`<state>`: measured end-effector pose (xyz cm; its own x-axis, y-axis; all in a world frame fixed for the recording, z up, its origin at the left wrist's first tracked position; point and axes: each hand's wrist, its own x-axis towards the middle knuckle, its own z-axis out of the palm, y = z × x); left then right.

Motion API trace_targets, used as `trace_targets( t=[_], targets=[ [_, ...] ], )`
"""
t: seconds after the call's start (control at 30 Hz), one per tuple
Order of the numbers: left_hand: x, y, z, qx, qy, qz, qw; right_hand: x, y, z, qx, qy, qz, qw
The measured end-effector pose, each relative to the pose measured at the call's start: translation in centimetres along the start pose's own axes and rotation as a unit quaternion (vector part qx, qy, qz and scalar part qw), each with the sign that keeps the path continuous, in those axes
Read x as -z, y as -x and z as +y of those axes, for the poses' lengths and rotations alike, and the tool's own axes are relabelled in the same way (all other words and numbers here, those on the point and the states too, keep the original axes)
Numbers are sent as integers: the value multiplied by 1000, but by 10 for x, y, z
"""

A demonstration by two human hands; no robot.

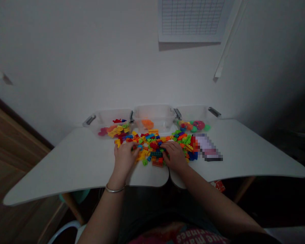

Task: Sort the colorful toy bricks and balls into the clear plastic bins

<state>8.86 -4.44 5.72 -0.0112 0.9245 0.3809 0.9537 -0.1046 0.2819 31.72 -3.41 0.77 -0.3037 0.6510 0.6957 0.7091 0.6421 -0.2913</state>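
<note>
A heap of small colourful toy building bricks (pixel 156 154) lies in the middle of the white table. My left hand (pixel 124 155) is at the heap's left side, thumb and fingertips drawn together; any small piece between them is too unclear to name. A blue piece (pixel 140 147) is right by those fingertips. On the other side, my right hand (pixel 176 155) rests over the bricks, fingers stretched inward and thumb apart, touching pieces near a red one (pixel 154 145). Close to me in the heap are a dark green brick (pixel 156 154) and an orange-brown brick (pixel 157 164).
Behind the heap stand three clear plastic bins: the left bin (pixel 109 115) with mixed pieces, the middle bin (pixel 155 110) with orange ones, the right bin (pixel 193 112) with round colourful ones. A blurred-out phone-like object (pixel 208 147) lies right of the heap. The table (pixel 256 156) has a notched front edge.
</note>
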Motion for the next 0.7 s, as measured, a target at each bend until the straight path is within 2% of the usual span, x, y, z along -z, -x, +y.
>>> trace_targets(
  t=[0.1, 0.2, 0.3, 0.43, 0.53, 0.6, 0.7],
  targets=[
    [-9, 5, 23, -31, 77, -11, 996, 0, 1, 1, 12, -9, -10, 1000],
    [-17, 10, 46, -66, 84, -29, 994, 0, 2, 2, 16, -10, -11, 1000],
    [-23, 11, 58, -78, 105, -37, 991, 0, 3, 3, 34, -16, -18, 999],
    [-26, 9, 55, -72, 122, -39, 989, -1, 4, 4, 45, -11, -22, 999],
    [-26, 16, 47, -105, 110, -36, 988, -1, 4, 3, 34, -8, -19, 999],
    [-26, 25, 40, -122, 66, -18, 990, -1, 4, 4, 22, -14, -11, 1000],
    [-29, 39, 28, -102, -38, 33, 993, -1, 4, 5, 4, -19, 3, 1000]
  ],
)
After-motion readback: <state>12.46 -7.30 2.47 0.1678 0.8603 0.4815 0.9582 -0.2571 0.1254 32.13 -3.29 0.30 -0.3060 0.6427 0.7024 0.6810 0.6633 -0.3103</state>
